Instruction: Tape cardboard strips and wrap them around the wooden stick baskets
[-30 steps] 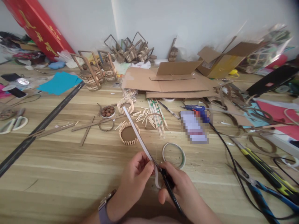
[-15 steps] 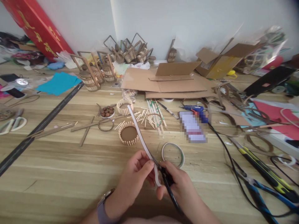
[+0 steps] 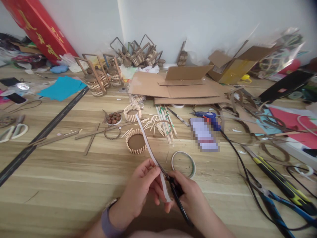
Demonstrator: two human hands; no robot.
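Observation:
Between thumb and fingers, my left hand (image 3: 146,185) pinches a long narrow strip (image 3: 149,147) with a white face and a brown edge. Its far end reaches over the near round basket base (image 3: 136,142), which is ringed with short wooden pegs. My right hand (image 3: 189,191) grips black-handled scissors (image 3: 178,200), whose blades lie along the strip's right edge beside my left thumb. How far the blades are apart is hard to make out. Beyond my right hand a roll of tape (image 3: 183,164) lies flat on the wooden table.
Farther off stand a second pegged ring (image 3: 132,113), a dish of brown beads (image 3: 114,118) and loose sticks (image 3: 155,125). A blue glue gun (image 3: 206,115) with a black cord, a yellow-black cutter (image 3: 282,180) and pliers (image 3: 269,195) lie right. Cardboard sheets (image 3: 148,86) lie behind.
My left hand has shifted slightly left, and the strip's near end has straightened and swung a little right. The scissors stay alongside the strip in my right hand.

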